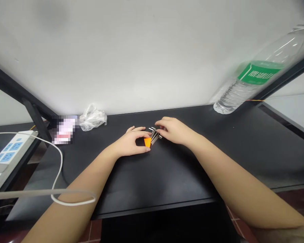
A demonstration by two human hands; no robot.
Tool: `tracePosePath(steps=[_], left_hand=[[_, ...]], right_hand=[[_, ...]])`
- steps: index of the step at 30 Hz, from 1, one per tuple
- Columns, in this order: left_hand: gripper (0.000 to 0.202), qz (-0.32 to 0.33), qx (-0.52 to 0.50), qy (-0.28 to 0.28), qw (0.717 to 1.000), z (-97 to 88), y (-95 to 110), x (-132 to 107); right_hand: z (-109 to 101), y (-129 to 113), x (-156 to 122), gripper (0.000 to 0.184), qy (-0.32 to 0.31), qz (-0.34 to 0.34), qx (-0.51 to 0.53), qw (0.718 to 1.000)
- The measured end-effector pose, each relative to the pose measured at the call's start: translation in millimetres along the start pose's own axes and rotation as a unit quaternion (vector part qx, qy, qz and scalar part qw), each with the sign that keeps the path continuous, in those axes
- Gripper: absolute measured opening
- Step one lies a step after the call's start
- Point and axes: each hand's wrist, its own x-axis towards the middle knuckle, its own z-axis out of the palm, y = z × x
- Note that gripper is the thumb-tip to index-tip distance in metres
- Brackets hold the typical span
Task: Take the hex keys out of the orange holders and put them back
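My left hand [132,143] is closed round a small orange holder [147,142], with the thumb along its near side. Several L-shaped metal hex keys [155,136] lie beside the holder's right side, their bent ends pointing up and to the right. Whether they sit in the holder or only against it, I cannot tell. From the right, my right hand [172,130] reaches over with curled fingers, thumb and fingertips pinching at the bent end of a hex key. Both hands rest low over the black tabletop [157,182].
A tall clear water bottle [259,72] with a green label stands at the back right. At the back left are a crumpled plastic bag [93,117] and a blurred pinkish packet [66,130]. A white cable [61,158] loops from a power strip [12,150] over my left forearm.
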Motion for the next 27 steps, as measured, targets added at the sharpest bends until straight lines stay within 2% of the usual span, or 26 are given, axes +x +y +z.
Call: tracePosePath(steps=[3,10,17,22,27], left_hand=[[0.044,0.0,-0.001,-0.001,1.0,0.6,-1,0],[0.041,0.005,0.001,-0.006,1.0,0.5,0,0],[0.04,0.001,-0.004,-0.009,1.0,0.6,1,-1],[0.042,0.002,0.0,-0.018,1.0,-0.7,2,0],[0.043,0.003,0.002,-0.018,1.0,-1.0,2,0]], right_hand=[[12,2,13,0.042,-0.007,0.019,0.009,1.0],[31,-8,30,0.02,-0.003,0.022,-0.01,1.0],[31,-16,32,0.013,-0.012,0.065,-0.053,0.996],[30,-26,28,0.012,-0.009,0.066,-0.114,0.991],[34,-24,29,0.007,0.005,0.065,-0.101,0.993]])
